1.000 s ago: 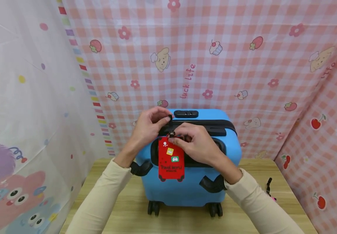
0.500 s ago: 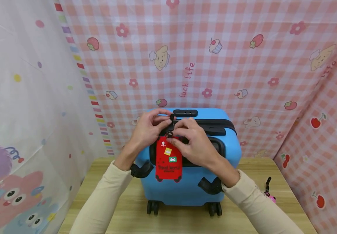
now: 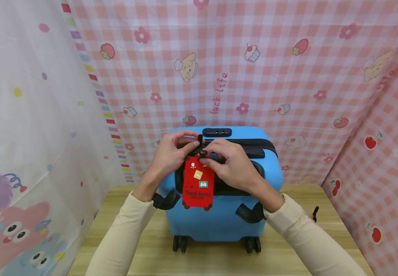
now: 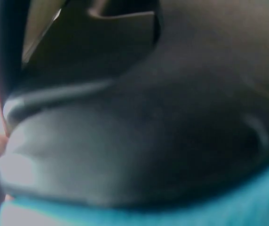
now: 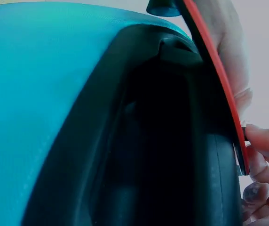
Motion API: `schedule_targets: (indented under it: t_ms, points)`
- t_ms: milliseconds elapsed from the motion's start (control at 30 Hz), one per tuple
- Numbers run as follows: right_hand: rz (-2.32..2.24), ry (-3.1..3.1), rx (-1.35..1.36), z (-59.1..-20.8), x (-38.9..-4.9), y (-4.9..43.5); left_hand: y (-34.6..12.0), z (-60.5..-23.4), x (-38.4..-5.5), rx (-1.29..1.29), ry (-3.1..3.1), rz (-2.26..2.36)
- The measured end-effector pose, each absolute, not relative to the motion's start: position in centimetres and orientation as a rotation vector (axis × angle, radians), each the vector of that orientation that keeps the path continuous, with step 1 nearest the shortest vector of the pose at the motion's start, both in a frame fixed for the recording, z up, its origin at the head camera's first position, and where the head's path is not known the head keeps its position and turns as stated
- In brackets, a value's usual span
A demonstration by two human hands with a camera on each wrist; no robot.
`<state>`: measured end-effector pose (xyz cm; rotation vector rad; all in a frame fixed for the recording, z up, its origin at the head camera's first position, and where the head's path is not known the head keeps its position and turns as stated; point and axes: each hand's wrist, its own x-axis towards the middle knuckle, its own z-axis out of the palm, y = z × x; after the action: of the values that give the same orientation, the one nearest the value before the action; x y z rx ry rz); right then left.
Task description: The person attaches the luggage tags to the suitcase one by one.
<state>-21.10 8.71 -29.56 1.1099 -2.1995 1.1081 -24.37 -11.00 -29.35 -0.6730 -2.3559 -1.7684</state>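
A red luggage tag (image 3: 199, 193) shaped like a suitcase, printed "Travel World", hangs in front of a blue suitcase (image 3: 216, 222). My left hand (image 3: 171, 155) pinches the upright end of the tag's black strap (image 3: 200, 138) between thumb and fingers. Just below and to the right, my right hand (image 3: 233, 165) pinches the lower part of the strap at the tag's top. In the right wrist view the tag (image 5: 219, 77) appears edge-on beside the black handle recess (image 5: 101, 122). The left wrist view is mostly filled by blurred black plastic (image 4: 125, 141).
On the suitcase top are a black combination lock (image 3: 217, 132) and a black handle (image 3: 255, 153). The suitcase stands on its wheels (image 3: 253, 244) on a wood-grain table (image 3: 212, 264). Another black strap (image 3: 315, 213) lies at the right, partly behind my sleeve. Patterned curtains surround the table.
Both hands stay at the strap with small finger shifts. The tag has risen slightly and tilted. The pink item at the right has become hidden behind my right sleeve.
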Motion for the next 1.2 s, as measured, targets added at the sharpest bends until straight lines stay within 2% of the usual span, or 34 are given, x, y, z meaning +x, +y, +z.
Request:
schedule_targets:
  t_ms: [733,1200]
  points:
    - [1.581,-2.307,0.979,-29.59,-21.97,9.17,-11.32,-29.58,-24.42,-0.687,-2.36,-1.704]
    - [1.553,-2.295,1.016,-29.72,-21.95,9.06,-11.34,-29.63,-24.17,-0.701,-2.377,-1.681]
